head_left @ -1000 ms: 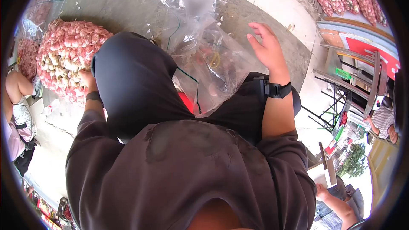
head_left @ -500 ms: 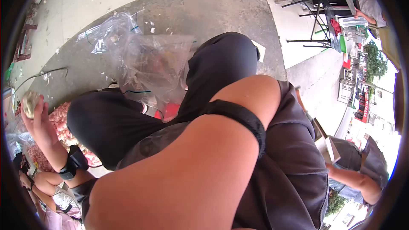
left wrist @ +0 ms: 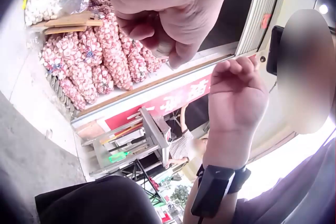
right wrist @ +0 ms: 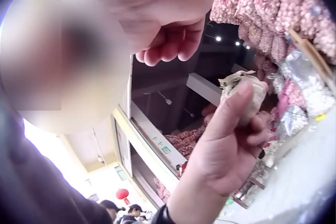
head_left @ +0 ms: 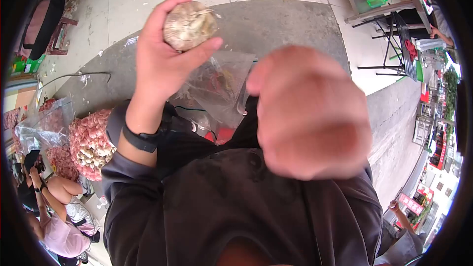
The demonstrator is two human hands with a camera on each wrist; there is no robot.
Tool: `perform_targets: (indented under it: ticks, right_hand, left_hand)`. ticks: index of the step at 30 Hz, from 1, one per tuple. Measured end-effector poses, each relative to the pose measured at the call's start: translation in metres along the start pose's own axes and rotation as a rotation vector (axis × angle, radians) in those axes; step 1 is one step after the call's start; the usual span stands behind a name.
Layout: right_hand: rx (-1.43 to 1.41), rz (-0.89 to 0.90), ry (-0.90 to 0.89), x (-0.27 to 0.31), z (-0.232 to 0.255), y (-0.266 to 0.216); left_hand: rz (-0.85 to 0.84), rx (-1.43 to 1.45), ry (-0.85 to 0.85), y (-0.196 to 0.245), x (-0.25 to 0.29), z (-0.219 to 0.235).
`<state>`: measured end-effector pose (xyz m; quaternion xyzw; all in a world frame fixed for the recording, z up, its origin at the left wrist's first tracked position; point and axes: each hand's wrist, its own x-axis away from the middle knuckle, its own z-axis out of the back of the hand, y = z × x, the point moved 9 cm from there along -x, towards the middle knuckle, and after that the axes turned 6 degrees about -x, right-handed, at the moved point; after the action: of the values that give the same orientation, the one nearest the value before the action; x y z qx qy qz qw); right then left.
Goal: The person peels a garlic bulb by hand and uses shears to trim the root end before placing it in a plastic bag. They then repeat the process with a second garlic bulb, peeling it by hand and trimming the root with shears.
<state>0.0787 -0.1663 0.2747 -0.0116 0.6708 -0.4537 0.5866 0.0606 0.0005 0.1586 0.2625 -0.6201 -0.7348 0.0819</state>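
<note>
Head view: left hand (head_left: 160, 66) grasps the garlic (head_left: 188, 27) between thumb and fingers, ahead and left of the right hand (head_left: 315, 113), which is curled, seemingly empty, well apart. Garlic roundish, no clear long axis; papery tuft points rightward. Left hand nearer, in contact.

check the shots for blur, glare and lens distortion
Head view: the right hand is smeared, the garlic bulb crisper, and fisheye distortion bends the edges; left wrist view: lower right washed out; right wrist view: glare at lower left, dark interior in the middle.
</note>
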Motion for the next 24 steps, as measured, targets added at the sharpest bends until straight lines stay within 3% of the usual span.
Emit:
perform_targets:
  ticks: [2,3,5,11,14,17,20,23,24]
  right_hand:
    - [0.263,-0.267,-0.093,0.012,0.004,0.084]
    - [0.287,-0.354,-0.043,0.027,0.003,0.128]
    - [0.468,-0.431,-0.197,0.047,-0.009,0.160]
    - [0.290,-0.297,-0.197,0.058,-0.022,0.196]
    - [0.462,-0.482,-0.237,0.051,-0.023,0.209]
    - [0.457,-0.325,-0.148,0.036,-0.027,0.211]
    - [0.434,-0.338,-0.131,0.047,-0.023,0.223]
    - [0.326,-0.497,-0.157,0.053,-0.017,0.237]
    - [0.167,-0.646,-0.064,0.058,-0.012,0.247]
  left_hand:
    - [0.019,0.013,-0.052,-0.035,0.004,-0.014]
    - [0.046,0.032,-0.066,-0.053,0.010,-0.017]
    - [0.081,0.076,-0.101,-0.081,0.013,-0.024]
    - [0.310,0.110,-0.137,-0.120,0.009,0.007]
    - [0.425,0.304,-0.139,-0.113,0.001,0.017]
    - [0.381,0.347,-0.112,-0.113,-0.010,0.025]
    - [0.328,0.216,-0.143,-0.112,-0.012,0.027]
    - [0.364,0.259,-0.194,-0.117,-0.005,0.022]
    - [0.358,0.290,-0.204,-0.117,-0.005,0.021]
